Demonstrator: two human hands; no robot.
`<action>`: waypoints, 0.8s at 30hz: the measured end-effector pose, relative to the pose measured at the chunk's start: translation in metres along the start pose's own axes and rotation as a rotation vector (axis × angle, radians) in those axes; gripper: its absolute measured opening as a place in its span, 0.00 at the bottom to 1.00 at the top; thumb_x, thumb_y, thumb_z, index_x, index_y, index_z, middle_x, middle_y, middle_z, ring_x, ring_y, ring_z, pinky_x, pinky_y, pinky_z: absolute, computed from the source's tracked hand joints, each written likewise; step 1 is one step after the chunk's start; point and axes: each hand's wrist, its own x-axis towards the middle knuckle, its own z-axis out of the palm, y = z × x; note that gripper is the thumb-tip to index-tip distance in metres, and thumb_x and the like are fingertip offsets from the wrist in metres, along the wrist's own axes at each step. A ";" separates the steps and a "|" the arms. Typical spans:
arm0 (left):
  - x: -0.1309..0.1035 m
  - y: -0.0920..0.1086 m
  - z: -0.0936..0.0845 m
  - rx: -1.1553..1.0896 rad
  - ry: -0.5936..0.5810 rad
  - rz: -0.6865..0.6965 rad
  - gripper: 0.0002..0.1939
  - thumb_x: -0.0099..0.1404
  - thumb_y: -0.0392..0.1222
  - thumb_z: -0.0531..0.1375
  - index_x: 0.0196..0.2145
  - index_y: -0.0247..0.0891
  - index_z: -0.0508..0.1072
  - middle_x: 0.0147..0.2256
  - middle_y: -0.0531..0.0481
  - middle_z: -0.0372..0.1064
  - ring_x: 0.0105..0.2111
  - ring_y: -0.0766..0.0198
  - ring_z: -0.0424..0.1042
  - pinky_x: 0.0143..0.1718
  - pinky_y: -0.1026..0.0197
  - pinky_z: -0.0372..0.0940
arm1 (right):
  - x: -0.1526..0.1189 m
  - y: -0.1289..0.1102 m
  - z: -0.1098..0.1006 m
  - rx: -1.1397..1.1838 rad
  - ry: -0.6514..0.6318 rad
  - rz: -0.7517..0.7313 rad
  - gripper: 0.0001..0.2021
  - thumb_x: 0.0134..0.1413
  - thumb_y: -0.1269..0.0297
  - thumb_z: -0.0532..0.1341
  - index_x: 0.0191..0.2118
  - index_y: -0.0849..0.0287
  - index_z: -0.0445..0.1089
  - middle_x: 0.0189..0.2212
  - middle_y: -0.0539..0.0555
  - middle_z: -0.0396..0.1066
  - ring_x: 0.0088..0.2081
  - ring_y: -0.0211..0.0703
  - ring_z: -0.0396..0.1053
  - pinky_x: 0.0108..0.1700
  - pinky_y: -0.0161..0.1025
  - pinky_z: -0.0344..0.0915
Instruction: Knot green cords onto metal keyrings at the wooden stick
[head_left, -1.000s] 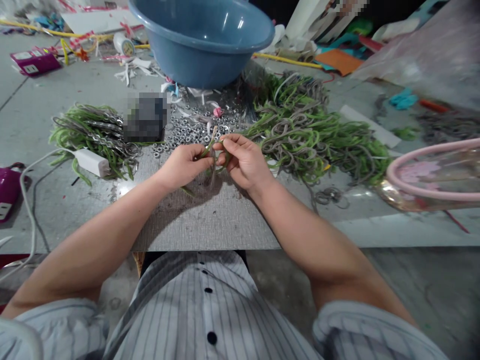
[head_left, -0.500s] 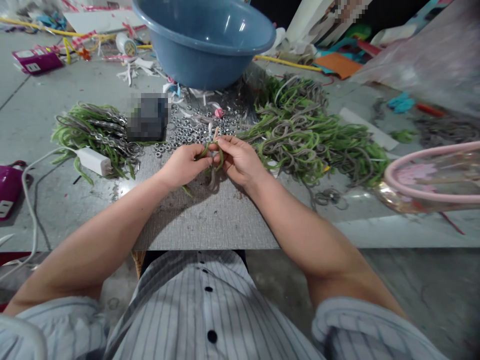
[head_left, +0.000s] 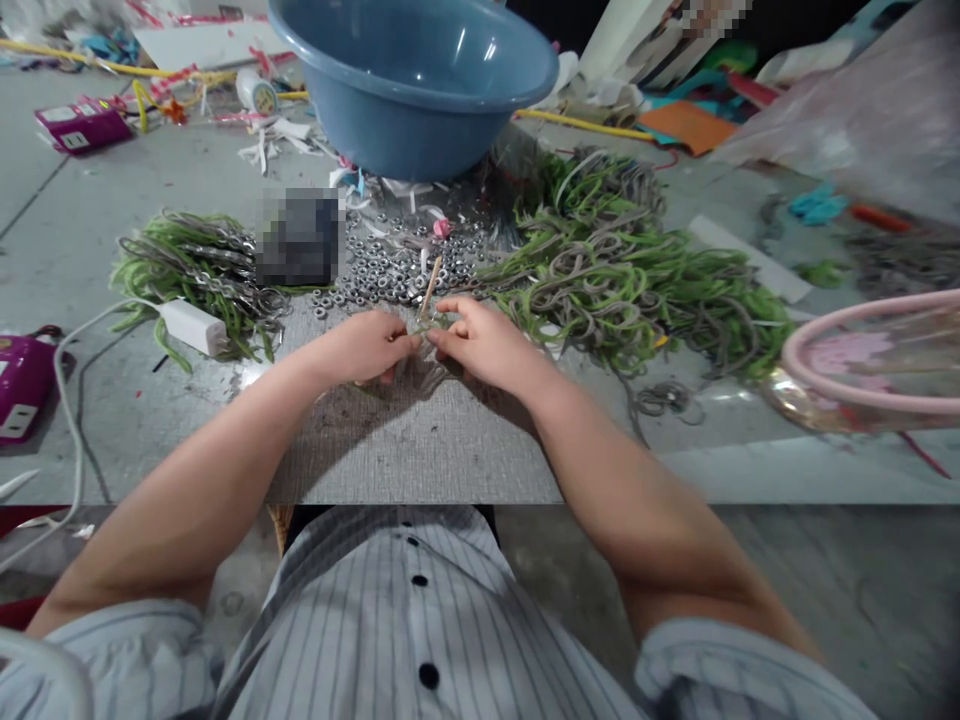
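Note:
My left hand (head_left: 366, 346) is closed, thumb and fingertips pinched on a green and grey cord (head_left: 429, 328). From the other side my right hand (head_left: 486, 346) pinches the same cord with thumb and fingers, its index finger stretched forward. The fingers hide much of the cord, and its grey part hangs blurred between the hands, low over the table. A thin wooden stick (head_left: 430, 283) slants up just beyond the fingertips; whether a hand grips it I cannot tell. Small silver nut-like rings (head_left: 367, 272) lie scattered past the hands.
Right of my hands spreads a heap of green and grey cords (head_left: 592, 275). To the left are a cord bundle with silver pieces (head_left: 187, 250), a white charger (head_left: 193, 327) and a dark blurred-out object (head_left: 300, 238). A blue basin (head_left: 405, 120) stands behind; a pink-handled clear bag (head_left: 862, 400) lies right.
Both hands have come slightly lower and nearer to me, with the cord between them. My right index finger has stretched out, and more of the wooden stick shows.

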 end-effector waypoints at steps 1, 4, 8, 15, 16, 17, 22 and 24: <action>-0.001 0.001 -0.001 0.048 -0.003 -0.007 0.18 0.67 0.42 0.51 0.20 0.38 0.63 0.16 0.52 0.67 0.14 0.68 0.62 0.21 0.65 0.54 | -0.002 -0.003 -0.003 -0.109 -0.008 -0.003 0.17 0.54 0.60 0.63 0.49 0.58 0.67 0.19 0.45 0.71 0.18 0.37 0.63 0.22 0.35 0.54; -0.002 0.004 -0.002 0.183 -0.029 -0.042 0.14 0.65 0.36 0.51 0.22 0.38 0.65 0.15 0.53 0.64 0.17 0.66 0.64 0.22 0.64 0.52 | -0.008 -0.014 -0.011 -0.410 -0.012 0.009 0.19 0.56 0.59 0.62 0.51 0.59 0.68 0.22 0.50 0.73 0.24 0.43 0.68 0.26 0.38 0.56; -0.005 0.006 -0.001 0.345 0.011 -0.044 0.15 0.66 0.40 0.52 0.22 0.37 0.66 0.19 0.51 0.63 0.19 0.66 0.61 0.23 0.63 0.47 | -0.016 -0.021 -0.019 -0.724 0.011 -0.067 0.15 0.57 0.55 0.60 0.46 0.57 0.72 0.26 0.55 0.75 0.30 0.50 0.71 0.28 0.40 0.55; -0.009 0.013 0.000 0.454 0.024 -0.081 0.11 0.65 0.44 0.54 0.30 0.37 0.73 0.25 0.46 0.68 0.27 0.57 0.69 0.28 0.61 0.56 | -0.033 -0.014 -0.027 -1.019 -0.092 -0.135 0.15 0.57 0.52 0.59 0.36 0.59 0.73 0.23 0.57 0.72 0.28 0.53 0.70 0.33 0.46 0.61; -0.010 0.013 0.000 0.467 0.040 -0.087 0.11 0.65 0.45 0.54 0.32 0.37 0.73 0.27 0.45 0.70 0.29 0.56 0.70 0.30 0.60 0.59 | -0.035 -0.012 -0.027 -1.034 -0.061 -0.183 0.14 0.57 0.53 0.60 0.34 0.60 0.73 0.22 0.58 0.72 0.30 0.54 0.70 0.37 0.49 0.61; -0.010 0.012 0.000 0.487 0.072 -0.086 0.12 0.65 0.45 0.54 0.35 0.37 0.74 0.29 0.44 0.71 0.32 0.54 0.71 0.32 0.59 0.61 | -0.036 -0.011 -0.027 -1.033 -0.020 -0.245 0.13 0.57 0.55 0.60 0.33 0.60 0.73 0.24 0.59 0.73 0.32 0.55 0.71 0.40 0.51 0.61; -0.012 -0.002 0.001 0.597 0.366 0.094 0.14 0.62 0.34 0.53 0.44 0.33 0.72 0.42 0.39 0.72 0.45 0.50 0.70 0.45 0.52 0.66 | -0.034 -0.003 -0.019 -0.791 0.057 -0.664 0.10 0.60 0.69 0.55 0.39 0.63 0.74 0.40 0.63 0.75 0.44 0.54 0.68 0.47 0.50 0.60; -0.011 -0.010 0.003 0.559 0.420 0.258 0.17 0.58 0.29 0.52 0.45 0.31 0.72 0.43 0.39 0.71 0.45 0.51 0.69 0.47 0.50 0.66 | -0.034 0.000 -0.014 -0.719 -0.005 -0.800 0.11 0.61 0.69 0.54 0.39 0.62 0.74 0.39 0.60 0.75 0.42 0.50 0.68 0.44 0.46 0.59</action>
